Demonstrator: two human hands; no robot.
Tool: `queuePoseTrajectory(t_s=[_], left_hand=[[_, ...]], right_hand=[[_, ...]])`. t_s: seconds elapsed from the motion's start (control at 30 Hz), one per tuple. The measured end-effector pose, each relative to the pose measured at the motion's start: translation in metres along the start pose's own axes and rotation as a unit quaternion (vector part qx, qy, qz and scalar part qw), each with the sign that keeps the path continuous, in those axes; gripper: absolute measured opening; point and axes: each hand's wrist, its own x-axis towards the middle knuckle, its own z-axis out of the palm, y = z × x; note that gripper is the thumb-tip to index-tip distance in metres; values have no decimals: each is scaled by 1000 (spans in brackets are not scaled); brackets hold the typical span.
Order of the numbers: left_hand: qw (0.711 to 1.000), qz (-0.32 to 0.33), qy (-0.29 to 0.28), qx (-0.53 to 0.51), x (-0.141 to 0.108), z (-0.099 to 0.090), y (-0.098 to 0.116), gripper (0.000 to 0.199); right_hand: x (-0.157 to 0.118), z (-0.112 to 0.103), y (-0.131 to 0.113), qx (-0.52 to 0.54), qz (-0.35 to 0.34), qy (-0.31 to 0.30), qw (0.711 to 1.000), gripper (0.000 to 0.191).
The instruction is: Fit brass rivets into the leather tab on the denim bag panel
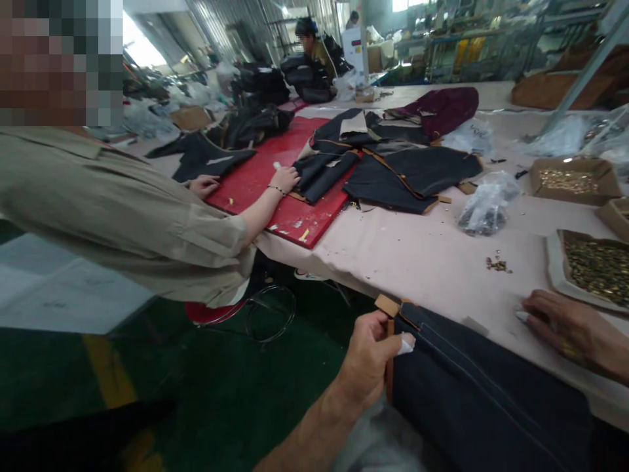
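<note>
While holding a dark panel by its brown-trimmed end in the left hand, presses a white-taped thumb onto its face with the fingers curled behind, clamped just below a tan tab, probably to steady that corner and leave the rest free to drape. Slopes the panel away along the near edge of the table; cannot tell whether touching it. Well apart from the left, holds the right hand low at the table, just beside a pale tray of small brassy pieces, likely set close for easy reach; cannot tell through the blur whether pinching anything. Farther out, has loose metal bits, a clear plastic bag and a cardboard box of shinier pieces, apparently kept separate to avoid mixing. Beyond, to the left, looks onto heaped dark pieces beside a red board, with a co-worker's hand on folded dark cloth, perhaps to flatten it.
</note>
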Motion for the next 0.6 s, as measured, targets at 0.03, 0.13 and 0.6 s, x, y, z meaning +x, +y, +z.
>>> queuePoseTrajectory(t_s=[0.03,0.13,0.6], left_hand=[[1000,3,7,1,-1,1,0,37],[999,9,50,17,0,3,-5,33],[993,42,51,95,-7,9,-12,26]], right_hand=[[-1,3,2,-14,-11,-29,999,25],[-1,3,-14,-27,-2,-36,999,16],[68,-13,-226,209,-113,52,970,12]])
